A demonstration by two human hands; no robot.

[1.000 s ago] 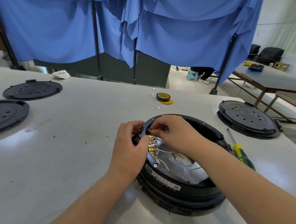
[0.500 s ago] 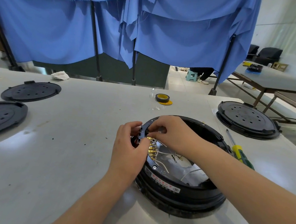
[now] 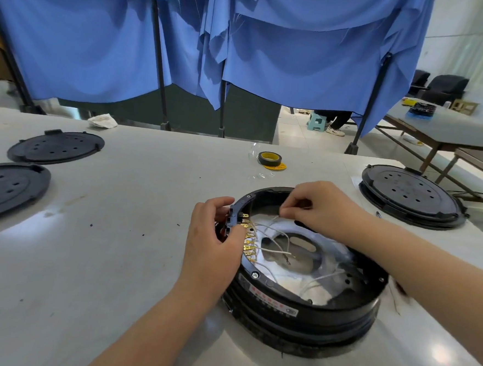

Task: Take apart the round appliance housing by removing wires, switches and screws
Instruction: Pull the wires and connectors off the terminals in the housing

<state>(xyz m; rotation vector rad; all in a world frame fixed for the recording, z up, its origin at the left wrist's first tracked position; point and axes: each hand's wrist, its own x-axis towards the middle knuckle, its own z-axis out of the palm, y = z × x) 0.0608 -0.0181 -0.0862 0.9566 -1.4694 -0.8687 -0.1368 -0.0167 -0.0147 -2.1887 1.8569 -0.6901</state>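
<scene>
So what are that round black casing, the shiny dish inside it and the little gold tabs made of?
The casing looks like black moulded plastic, semi-matt, with a ridged rim. The dish seems to be thin bare metal, perhaps aluminium: silvery and glaring under the light. The tabs look like brass-coloured metal terminals, glossy yellow, though plating can't be told.

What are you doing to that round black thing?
A person is taking it apart. The left hand grips the edge of the round housing by the row of gold connectors, and the right hand pinches a thin white wire over it. Several wires are still attached.
</scene>
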